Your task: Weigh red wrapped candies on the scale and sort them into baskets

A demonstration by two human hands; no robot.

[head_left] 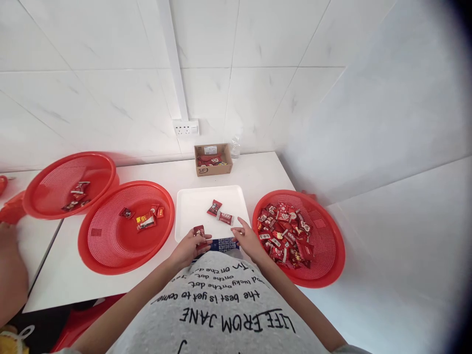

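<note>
My left hand (190, 247) is closed on a small red candy packet (199, 230) at the near edge of a white tray (191, 206). My right hand (248, 239) rests at the tray's near right corner with its fingers stretched out and nothing in them. Two more red packets lie on the tray, one square (214, 207) and one long (225, 218), just beyond my right fingertips. A blue and white object (223, 243) shows between my hands, partly hidden.
A red basket (324, 255) full of several red packets stands right of the tray. A red basket (106, 246) with a few packets is to the left, another red basket (55, 182) beyond it. A cardboard box (213, 159) sits by the wall. Another person's arm (11, 275) is at far left.
</note>
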